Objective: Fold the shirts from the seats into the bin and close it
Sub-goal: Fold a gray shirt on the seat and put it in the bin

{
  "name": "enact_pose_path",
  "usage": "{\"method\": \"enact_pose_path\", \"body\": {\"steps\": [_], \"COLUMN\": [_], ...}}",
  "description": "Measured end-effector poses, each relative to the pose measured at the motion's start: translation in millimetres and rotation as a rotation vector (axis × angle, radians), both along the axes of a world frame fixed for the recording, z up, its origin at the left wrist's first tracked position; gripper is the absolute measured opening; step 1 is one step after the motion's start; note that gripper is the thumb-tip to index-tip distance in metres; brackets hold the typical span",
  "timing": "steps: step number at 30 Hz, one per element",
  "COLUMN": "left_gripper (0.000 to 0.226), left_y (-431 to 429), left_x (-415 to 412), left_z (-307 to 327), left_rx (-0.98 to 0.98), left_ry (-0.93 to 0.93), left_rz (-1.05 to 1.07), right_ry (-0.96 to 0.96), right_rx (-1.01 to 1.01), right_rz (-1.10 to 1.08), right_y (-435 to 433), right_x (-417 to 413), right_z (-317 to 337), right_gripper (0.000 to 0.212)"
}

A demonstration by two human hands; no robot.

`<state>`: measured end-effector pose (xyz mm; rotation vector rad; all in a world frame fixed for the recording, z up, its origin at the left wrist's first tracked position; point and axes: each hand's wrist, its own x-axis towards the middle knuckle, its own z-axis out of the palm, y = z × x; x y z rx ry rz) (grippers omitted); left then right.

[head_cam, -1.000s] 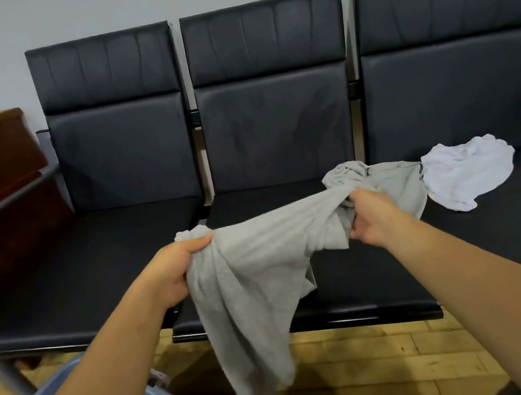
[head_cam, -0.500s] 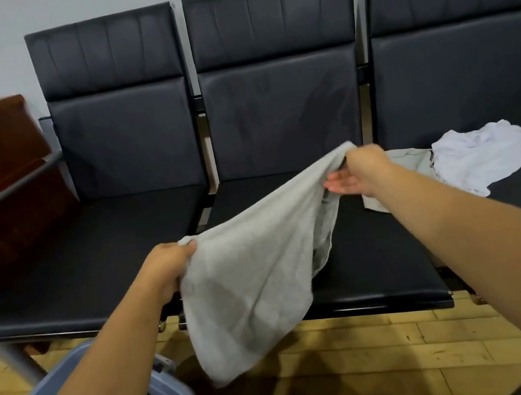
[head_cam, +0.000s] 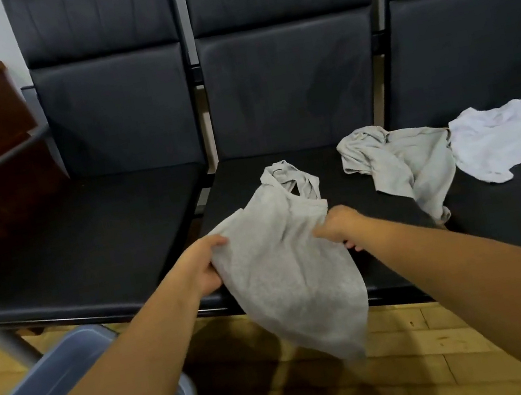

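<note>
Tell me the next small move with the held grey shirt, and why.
Probably lift the hanging lower half of the grey shirt onto the middle seat and spread it flat. The left hand and right hand grip its sides, its collar end lies on the seat, but the rest droops over the front edge, so folding looks awkward as it lies.

— Is the light falling evenly?
— Softly, rather dimly; shadows are pooling on the wooden floor (head_cam: 451,337) beneath the seats (head_cam: 87,248).
— Sharpness?
— The grey shirt (head_cam: 281,263) is blurring at its hem; edges are bowing.
</note>
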<state>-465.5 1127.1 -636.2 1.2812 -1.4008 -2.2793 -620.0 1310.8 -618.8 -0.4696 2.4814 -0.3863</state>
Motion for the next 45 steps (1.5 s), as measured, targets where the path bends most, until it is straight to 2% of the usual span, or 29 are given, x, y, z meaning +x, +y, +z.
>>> {"method": "enact_pose_path", "body": {"steps": [2,4,7,10,13,16,20,24,26,28,29,31,33,36,37,39,42,44,45], "left_gripper": [0.026,0.024,0.013,0.015,0.027,0.034,0.031,0.026,0.016,0.015,0.019,0.030,0.033,0.036,0.037,0.044,0.052,0.052,0.054], "left_y": [-4,-5,-8,-12,-17,-24,-29,-37,-43,-46,-48,-49,-44,-29,-28,-28,-30,-31,-30], "left_x": [-2,-3,-4,-2,5,16,25,34,37,37,35,31,26,24,23,23,21,19,17], "left_z": [-4,-9,-9,-5,1,7,12,10,13,22,26,34,37,44,46,52,62,78,89], "left_rx": [0.040,0.088,0.038,0.033,0.085,0.146,0.059,-0.225,-0.334,-0.366,-0.347,-0.175,-0.015,0.065,0.074,0.054,-0.035,-0.194,-0.297], "left_ry": [0.034,0.087,0.124,0.163,0.232,0.242,0.124,0.078,0.175,0.281,0.308,0.339,0.331,0.344,0.364,0.401,0.465,0.426,0.370], "left_rz": [0.023,0.029,0.033,0.057,-0.012,-0.098,-0.177,-0.013,0.157,0.243,0.261,0.301,0.271,0.155,0.127,0.091,0.074,0.035,0.011], "right_ry": [-0.004,-0.066,-0.230,-0.540,-0.777,-0.859,-0.828,-0.717,-0.675,-0.685,-0.719,-0.799,-0.839,-0.829,-0.828,-0.837,-0.884,-0.920,-0.925], "right_rx": [-0.105,-0.177,-0.466,-0.879,-1.091,-1.133,-1.153,-1.218,-1.251,-1.350,-1.406,-1.433,-1.287,-0.981,-0.951,-1.076,-1.471,-1.529,-1.480], "right_rz": [-0.079,-0.096,-0.258,-0.532,-0.644,-0.556,-0.458,-0.456,-0.455,-0.450,-0.431,-0.405,-0.417,-0.348,-0.321,-0.332,-0.401,-0.399,-0.405], "right_y": [0,-1,4,19,36,45,48,52,57,63,66,67,65,63,62,63,70,76,80], "right_x": [-2,-5,-7,-24,-33,-33,-35,-45,-47,-50,-51,-48,-45,-39,-37,-35,-45,-52,-52], "right_z": [-21,-32,-33,-27,-18,-12,-1,7,9,14,19,26,28,27,28,38,46,50,53], "right_gripper": [0.021,0.020,0.010,0.032,0.043,0.043,0.043,0.038,0.033,0.041,0.043,0.039,0.032,0.033,0.034,0.028,0.023,0.017,0.030]}}
